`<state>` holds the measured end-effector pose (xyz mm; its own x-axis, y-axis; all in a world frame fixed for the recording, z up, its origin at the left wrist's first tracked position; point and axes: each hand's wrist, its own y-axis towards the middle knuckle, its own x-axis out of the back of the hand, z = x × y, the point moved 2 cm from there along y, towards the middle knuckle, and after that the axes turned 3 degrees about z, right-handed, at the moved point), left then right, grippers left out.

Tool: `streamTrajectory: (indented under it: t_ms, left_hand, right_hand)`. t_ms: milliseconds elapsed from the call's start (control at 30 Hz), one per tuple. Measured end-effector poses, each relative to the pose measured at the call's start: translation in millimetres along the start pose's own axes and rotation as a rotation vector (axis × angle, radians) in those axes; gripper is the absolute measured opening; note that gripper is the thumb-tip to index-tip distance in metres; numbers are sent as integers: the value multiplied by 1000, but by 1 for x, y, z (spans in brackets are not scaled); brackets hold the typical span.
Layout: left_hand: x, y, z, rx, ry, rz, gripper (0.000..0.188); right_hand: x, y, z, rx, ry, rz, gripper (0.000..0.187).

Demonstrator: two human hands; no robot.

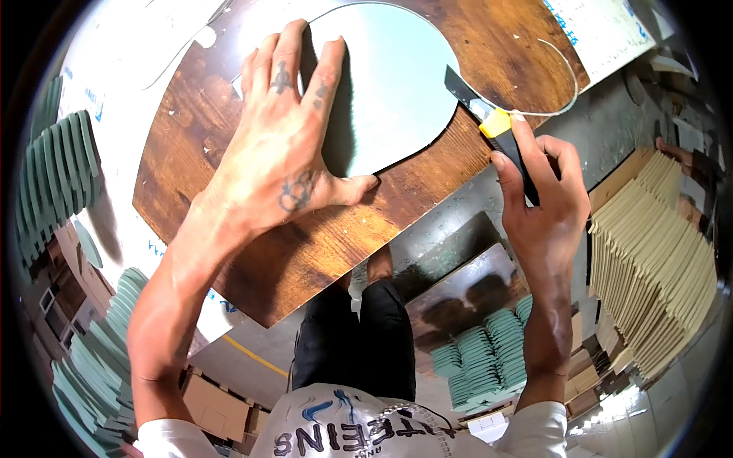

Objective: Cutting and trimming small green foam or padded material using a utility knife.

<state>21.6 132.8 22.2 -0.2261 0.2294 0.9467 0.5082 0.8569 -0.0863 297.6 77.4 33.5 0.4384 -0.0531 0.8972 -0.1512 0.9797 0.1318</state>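
Observation:
A pale green rounded sheet (397,84) lies on a brown wood-grain board (305,267). My left hand (286,133) is spread over the sheet's left side, fingers apart and thumb at its lower edge. In my right hand (546,179) is a black and yellow utility knife (500,130), its dark blade out and touching the sheet's right edge. A thin pale trimmed strip (574,80) curls away from the edge near the blade and loops over the board's right corner.
Stacks of green pieces stand at the left (61,164) and lower left (99,366). More green piles (489,351) sit on the floor below the board. At the right rises a tall stack of beige sheets (649,259). Cardboard boxes (214,404) stand near my left elbow.

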Motion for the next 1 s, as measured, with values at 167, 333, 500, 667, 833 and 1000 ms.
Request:
streamTrajectory:
  t_ms: [167,333,500,667,833,1000]
  left_hand:
    - [8,3,5,-96,-63,52,139]
    - [20,13,29,-200,58,122,145]
    - [39,28,24,-381,142,433,124]
    - [39,29,25,-437,174,476,121]
    - [45,34,35,-563,106,604,120]
    - [50,26,40,-458,343,510,137]
  right_hand:
    - [5,0,0,-13,32,16,44]
    - [8,7,0,25,12,82,45]
    - [9,4,-1,78,23,89,47]
    - [7,10,-2,120,51,70,48]
    - [6,17,1,122,45,114,48]
    - [0,7,8,91,141,156,51]
